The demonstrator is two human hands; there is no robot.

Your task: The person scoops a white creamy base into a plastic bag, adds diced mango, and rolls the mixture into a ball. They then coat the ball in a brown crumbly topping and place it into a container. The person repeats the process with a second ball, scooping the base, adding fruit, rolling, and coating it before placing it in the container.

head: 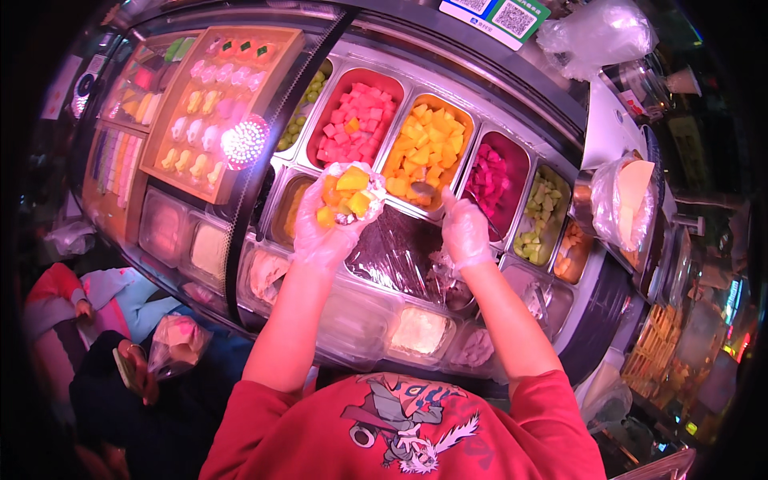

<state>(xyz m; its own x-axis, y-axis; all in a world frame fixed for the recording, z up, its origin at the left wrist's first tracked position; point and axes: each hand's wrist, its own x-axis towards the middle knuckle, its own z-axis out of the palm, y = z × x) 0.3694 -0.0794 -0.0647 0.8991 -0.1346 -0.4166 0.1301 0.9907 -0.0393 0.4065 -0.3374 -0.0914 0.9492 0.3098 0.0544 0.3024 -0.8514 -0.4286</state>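
My gloved left hand (324, 237) cups a small filled portion topped with yellow mango cubes (353, 179), with white and dark bits at its edge. What wraps the portion underneath is hidden. In a clear plastic glove too, my right hand (465, 234) is closed at the near edge of the mango tub (429, 150). A metal spoon (423, 189) dips its bowl into the mango there; its handle is mostly hidden by my right hand. Left of the mango stands a tub of pink-red fruit cubes (357, 123), and right of it one of magenta cubes (489, 174).
Plastic film covers a dark tub (396, 252) between my forearms. Green fruit (540, 213) fills a tub at right. A wooden tray (222, 114) of shaped sweets stands under glass at left. Nearer are white tubs (420, 330). Other people (138, 360) stand at lower left.
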